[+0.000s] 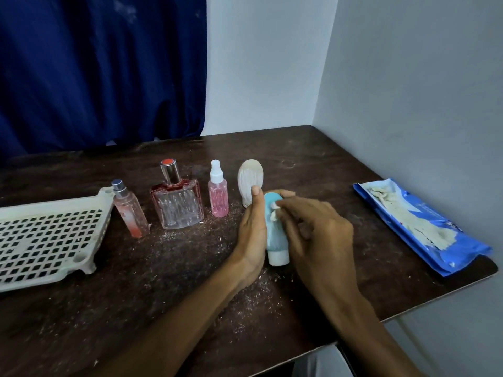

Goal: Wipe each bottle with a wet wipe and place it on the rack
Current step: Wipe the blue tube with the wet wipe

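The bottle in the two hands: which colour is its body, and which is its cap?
The bottle is light blue, its cap white. The head view shows it best.

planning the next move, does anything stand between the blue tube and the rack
Yes. Between the tube and the rack stand three bottles: a spray bottle, a perfume bottle and a slim bottle, closest to the rack's corner.

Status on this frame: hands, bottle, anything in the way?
Left hand grips blue bottle, cap down. Right hand pinches wipe against it. Rack bears no bottle in view; four bottles stand between.
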